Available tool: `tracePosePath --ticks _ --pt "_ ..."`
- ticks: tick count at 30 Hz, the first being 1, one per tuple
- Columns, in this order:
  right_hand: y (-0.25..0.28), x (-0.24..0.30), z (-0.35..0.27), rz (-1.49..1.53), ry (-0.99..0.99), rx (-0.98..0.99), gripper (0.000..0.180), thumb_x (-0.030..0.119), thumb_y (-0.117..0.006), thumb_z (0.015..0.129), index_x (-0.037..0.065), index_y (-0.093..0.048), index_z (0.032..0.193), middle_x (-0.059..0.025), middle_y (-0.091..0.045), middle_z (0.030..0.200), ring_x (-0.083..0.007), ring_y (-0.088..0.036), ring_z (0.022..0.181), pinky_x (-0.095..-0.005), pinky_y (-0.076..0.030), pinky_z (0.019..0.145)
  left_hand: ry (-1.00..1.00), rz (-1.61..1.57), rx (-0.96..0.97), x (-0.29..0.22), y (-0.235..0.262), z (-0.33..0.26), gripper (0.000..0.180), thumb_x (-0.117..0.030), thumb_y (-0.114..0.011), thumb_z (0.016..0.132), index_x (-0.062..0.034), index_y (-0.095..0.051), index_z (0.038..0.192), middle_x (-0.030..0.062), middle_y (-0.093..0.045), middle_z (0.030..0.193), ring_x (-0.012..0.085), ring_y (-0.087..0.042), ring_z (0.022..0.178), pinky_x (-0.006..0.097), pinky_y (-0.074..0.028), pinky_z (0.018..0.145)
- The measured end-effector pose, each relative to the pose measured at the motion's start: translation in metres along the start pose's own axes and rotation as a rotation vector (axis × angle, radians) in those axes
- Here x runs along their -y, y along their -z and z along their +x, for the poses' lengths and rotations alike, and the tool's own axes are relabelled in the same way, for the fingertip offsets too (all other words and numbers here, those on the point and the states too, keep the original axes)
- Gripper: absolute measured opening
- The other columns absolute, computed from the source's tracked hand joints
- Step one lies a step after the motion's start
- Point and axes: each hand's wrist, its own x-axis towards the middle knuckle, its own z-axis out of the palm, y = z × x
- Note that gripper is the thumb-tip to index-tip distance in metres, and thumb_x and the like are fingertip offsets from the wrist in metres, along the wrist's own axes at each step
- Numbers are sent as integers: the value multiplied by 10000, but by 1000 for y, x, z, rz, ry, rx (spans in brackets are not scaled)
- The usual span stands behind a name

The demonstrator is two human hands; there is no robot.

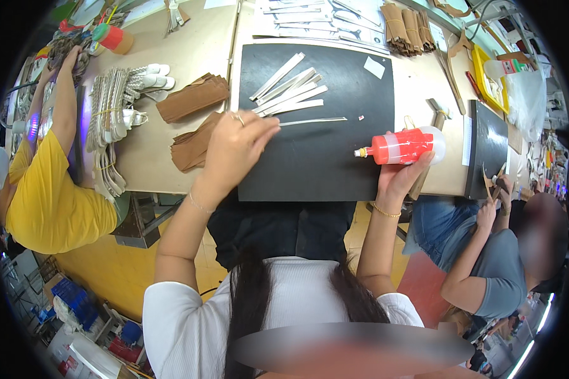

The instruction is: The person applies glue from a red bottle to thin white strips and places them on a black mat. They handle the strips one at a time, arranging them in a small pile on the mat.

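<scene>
and the right hand (403, 175) is gripping a red squeeze bottle (403, 146) over the black mat (316, 174)'s right edge, likely light, squashy, best cradled mid-body; the left hand (241, 140) is pinching a thin pale strip (316, 120)'s left end above the mat, probably flexing easily!

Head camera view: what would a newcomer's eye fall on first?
Probably the red and translucent squeeze bottle, held sideways in the right hand over the right edge of the black mat. Next, the left hand pinches a thin pale strip above the mat, near similar strips. At far left, a co-worker's yellow shirt stands out.
</scene>
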Motion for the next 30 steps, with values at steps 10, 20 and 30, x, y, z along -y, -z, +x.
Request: tracePosePath --ticks 10,20,30 --pt "5 0 -8 -186 150 183 755 570 -653 753 10 -412 1199 -110 -533 1073 -243 -577 980 -498 -501 895 478 -477 -27 -27 -23 -50 198 -24 -684 773 -11 -682 971 89 -672 768 118 -580 578 228 -444 517" --pt "5 -4 -12 -392 349 247 787 495 -746 704 -15 -399 1193 -118 -533 1058 -240 -591 937 -454 -536 834 668 -435 76 -30 -21 -54 239 -73 -727 760 4 -682 982 54 -664 806 81 -581 714 213 -471 654" --pt "5 -7 -17 -408 354 200 768 444 -816 651 -38 -481 1147 -88 -570 1034 -183 -571 931 -320 -477 823 673 -489 59 -27 -25 -55 207 -69 -728 760 -7 -689 954 26 -642 753 42 -539 617 182 -428 530"
